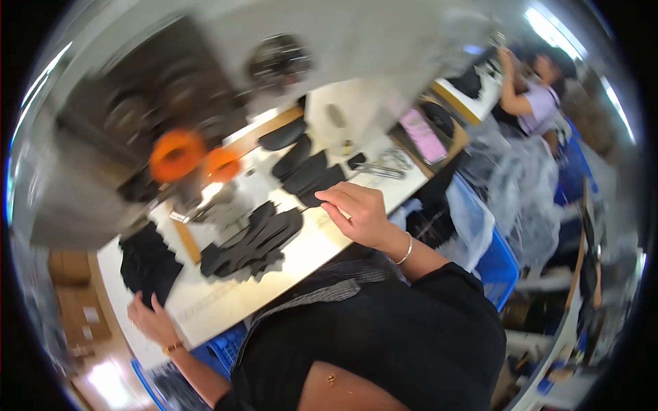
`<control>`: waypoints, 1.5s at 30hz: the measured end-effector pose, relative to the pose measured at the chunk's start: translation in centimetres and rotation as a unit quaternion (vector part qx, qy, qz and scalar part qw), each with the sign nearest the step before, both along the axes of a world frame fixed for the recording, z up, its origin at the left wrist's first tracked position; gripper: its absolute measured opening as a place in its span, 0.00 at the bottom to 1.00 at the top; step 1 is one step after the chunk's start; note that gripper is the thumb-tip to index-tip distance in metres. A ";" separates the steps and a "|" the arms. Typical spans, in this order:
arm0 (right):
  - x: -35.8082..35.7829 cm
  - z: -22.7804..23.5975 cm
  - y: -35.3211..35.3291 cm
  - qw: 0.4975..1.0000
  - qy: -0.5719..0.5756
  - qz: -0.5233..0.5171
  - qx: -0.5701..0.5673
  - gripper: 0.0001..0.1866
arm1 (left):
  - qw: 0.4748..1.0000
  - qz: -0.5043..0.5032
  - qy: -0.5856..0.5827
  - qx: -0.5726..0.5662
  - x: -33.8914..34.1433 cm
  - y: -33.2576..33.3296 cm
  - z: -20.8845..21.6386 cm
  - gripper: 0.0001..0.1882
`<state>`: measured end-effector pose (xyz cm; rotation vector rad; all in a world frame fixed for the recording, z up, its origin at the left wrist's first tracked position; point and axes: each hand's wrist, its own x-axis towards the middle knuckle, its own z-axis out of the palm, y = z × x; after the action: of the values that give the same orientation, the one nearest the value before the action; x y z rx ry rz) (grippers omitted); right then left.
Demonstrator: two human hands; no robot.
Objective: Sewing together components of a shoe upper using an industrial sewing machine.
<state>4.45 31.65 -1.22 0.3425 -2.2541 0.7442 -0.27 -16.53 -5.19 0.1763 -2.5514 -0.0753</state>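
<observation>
My left hand is at the near left end of the white tabletop, fingers apart, against the lower edge of a black fabric pile. Over the table's middle, my right hand has thumb and fingers pinched together. Its fingertips are beside the end of a row of dark, curved fabric pieces; whatever they pinch is too small to make out. Between my hands lies another overlapping bunch of black cut pieces. A large pale machine, blurred, looms over the table, with orange round parts at its left.
Metal snips lie beyond my right hand, near a tray holding a pink phone-like object. A blue crate with clear plastic stands to the right. Cardboard boxes are at far left. Another person works at the upper right.
</observation>
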 end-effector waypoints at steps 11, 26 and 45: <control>4.8 -3.2 19.6 0.899 -0.024 -0.436 0.027 0.16 | 0.988 -0.147 0.016 0.044 2.2 7.3 2.9 0.15; -3.3 -4.0 25.9 0.825 -0.375 -0.420 0.039 0.51 | 0.945 -0.288 -0.124 0.094 3.9 12.3 3.9 0.22; -2.0 -2.9 2.7 0.977 -0.142 0.026 0.157 0.19 | 0.910 -0.389 -0.122 0.075 0.1 12.9 4.1 0.13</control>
<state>2.41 34.37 -4.09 0.4707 -2.6508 0.4849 -0.13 -3.61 -1.06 -0.8319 -2.6985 -0.5830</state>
